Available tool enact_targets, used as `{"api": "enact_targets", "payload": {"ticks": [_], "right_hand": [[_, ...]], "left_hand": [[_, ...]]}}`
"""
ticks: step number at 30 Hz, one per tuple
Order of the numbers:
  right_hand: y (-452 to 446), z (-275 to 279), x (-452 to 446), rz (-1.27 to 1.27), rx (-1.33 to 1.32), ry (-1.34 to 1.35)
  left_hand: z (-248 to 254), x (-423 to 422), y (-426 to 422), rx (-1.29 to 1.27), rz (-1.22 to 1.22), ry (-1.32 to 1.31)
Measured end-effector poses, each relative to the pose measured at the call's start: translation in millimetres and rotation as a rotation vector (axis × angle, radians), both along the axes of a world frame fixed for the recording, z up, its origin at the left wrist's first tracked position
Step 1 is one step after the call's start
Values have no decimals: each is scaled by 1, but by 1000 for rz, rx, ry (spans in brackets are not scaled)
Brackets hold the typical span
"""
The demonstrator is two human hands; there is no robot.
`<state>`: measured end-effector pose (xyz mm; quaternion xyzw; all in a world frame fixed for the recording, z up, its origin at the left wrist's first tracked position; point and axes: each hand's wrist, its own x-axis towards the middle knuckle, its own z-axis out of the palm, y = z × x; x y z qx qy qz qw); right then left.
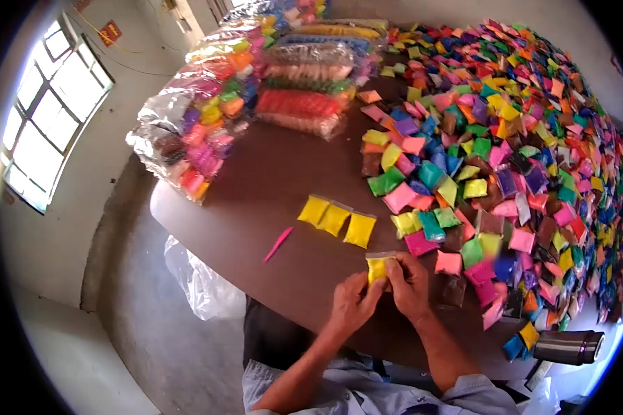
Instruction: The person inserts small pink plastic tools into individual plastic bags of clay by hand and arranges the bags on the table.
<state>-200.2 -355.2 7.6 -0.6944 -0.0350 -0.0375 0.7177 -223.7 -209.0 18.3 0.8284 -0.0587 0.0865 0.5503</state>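
Both my hands hold one small yellow packet [376,267] with a clear top strip, just above the brown table's front part. My left hand [354,302] pinches its lower left side. My right hand [408,282] grips its right side with fingers closed. Beyond them, three yellow packets [335,220] lie in a slanted row on the table. To their left rests a thin pink tool [279,244], its exact kind unclear.
A large heap of small coloured packets [491,152] covers the table's right side. Clear bags of packets [304,111] are stacked at the back left. A dark metal flask [569,347] lies at the right edge. A clear plastic bag [202,280] hangs below the left edge.
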Motion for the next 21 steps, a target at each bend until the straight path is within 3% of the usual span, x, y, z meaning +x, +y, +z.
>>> {"api": "enact_targets", "payload": {"ticks": [3,4,8,16,21], "right_hand": [[3,8,-1,-56,10,20],[1,8,-1,-74,-50,6],[2,9,1,-70,-9,-23],[3,16,0,9,-43,-23],[0,12,-1,21,-72,3]], "left_hand": [[14,-2,5,-18,-7,174],[11,0,2,-135,17,106],[7,1,1,-168,24,102],[8,-1,7,-65,38,81],[11,2,5,-409,44,222]]}}
